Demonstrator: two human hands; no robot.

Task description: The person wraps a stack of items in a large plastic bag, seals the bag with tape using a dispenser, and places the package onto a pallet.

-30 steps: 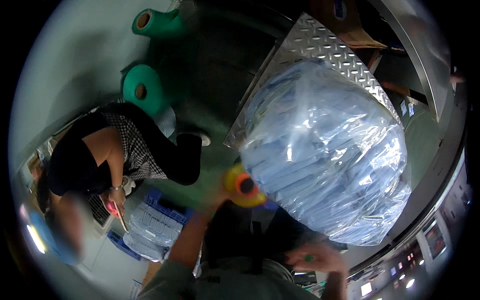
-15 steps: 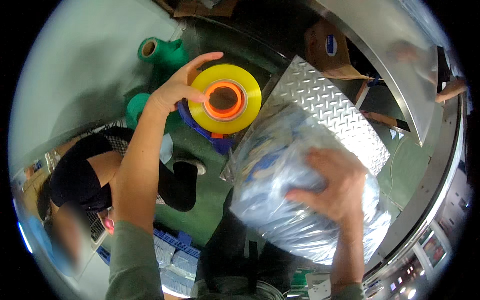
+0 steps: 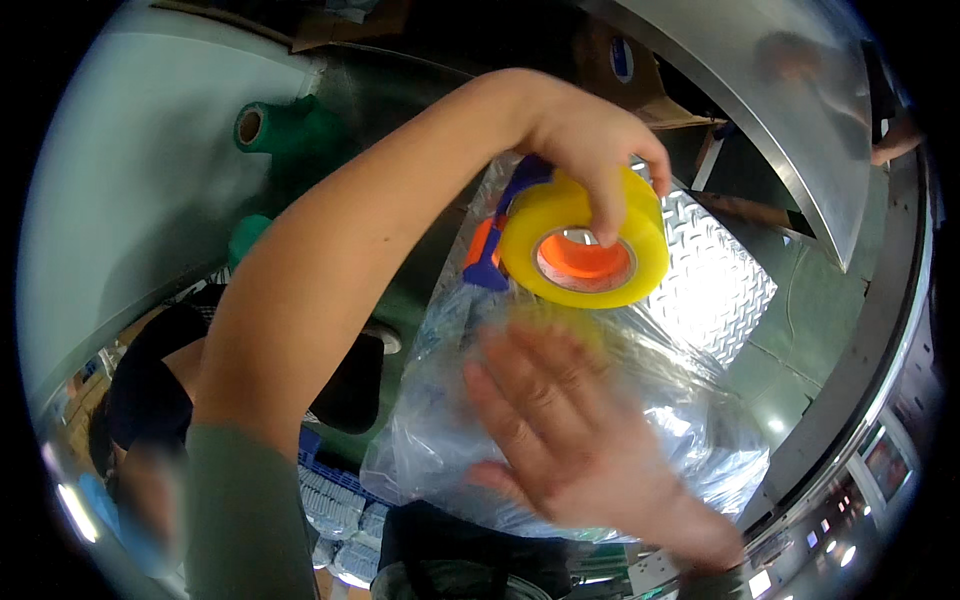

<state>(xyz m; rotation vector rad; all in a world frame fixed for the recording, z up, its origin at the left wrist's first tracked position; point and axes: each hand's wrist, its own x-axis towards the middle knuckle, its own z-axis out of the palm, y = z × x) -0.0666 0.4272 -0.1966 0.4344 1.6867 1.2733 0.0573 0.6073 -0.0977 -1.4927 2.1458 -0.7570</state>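
My left hand [image 3: 590, 140] reaches across from the left and grips a tape dispenser [image 3: 487, 262] with blue and orange parts. It carries a wide yellow roll of tape [image 3: 525, 258], with my thumb at the orange core. The roll hangs over the far end of a clear plastic bag [image 3: 425, 425]. Bluish contents show faintly through the wrinkled film. Fingers stretched out, my right hand [image 3: 590, 430] is over the middle of the bag, slightly blurred. Whether its palm presses on the film I cannot tell. Under the bag is a silvery tread-patterned metal plate [image 3: 725, 275].
Green rolls [image 3: 290, 125] stand by the pale wall at left. A person in dark clothing [image 3: 155, 375] is low at the left, near a blue crate [image 3: 345, 480] of grey bundles. A steel table edge [image 3: 770, 140] curves along the right, with a cardboard box [image 3: 640, 80] beyond.
My left hand has swung the tape dispenser rightward over the bag and tilted it. My right hand has moved left across the bag, its fingers now straighter. The bag has shifted left.
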